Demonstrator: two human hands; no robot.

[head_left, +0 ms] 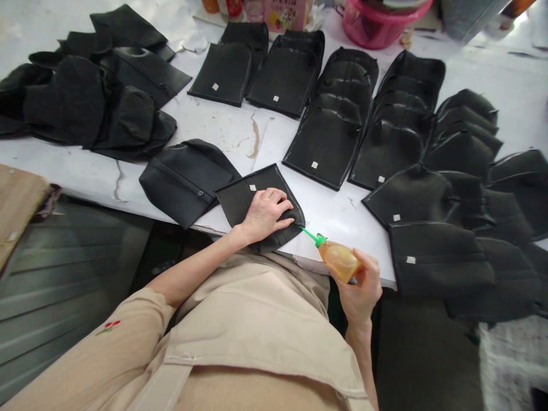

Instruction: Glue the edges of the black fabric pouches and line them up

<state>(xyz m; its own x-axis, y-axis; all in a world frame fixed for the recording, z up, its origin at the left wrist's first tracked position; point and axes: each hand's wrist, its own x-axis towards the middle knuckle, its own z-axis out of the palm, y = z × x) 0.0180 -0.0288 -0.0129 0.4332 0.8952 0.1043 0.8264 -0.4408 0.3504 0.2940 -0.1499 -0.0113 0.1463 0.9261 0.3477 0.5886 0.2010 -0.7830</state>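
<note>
My right hand is wrapped round a squeeze bottle of amber liquid, likely glue. The bottle's thin green nozzle tip touches or nearly touches the right edge of a black leather-like piece. My left hand lies on that piece with its fingers apart and bent, pressing it to the table's front edge. A small white square sticker shows near the piece's upper edge. Partly under it, to the left, is another black piece with a seam and a round snap. Part of the piece under my palm is hidden.
Overlapping rows of black pieces with white stickers run across the white table to the right. A loose heap of black pieces is at the left. Behind stand a pink basin and a pink box.
</note>
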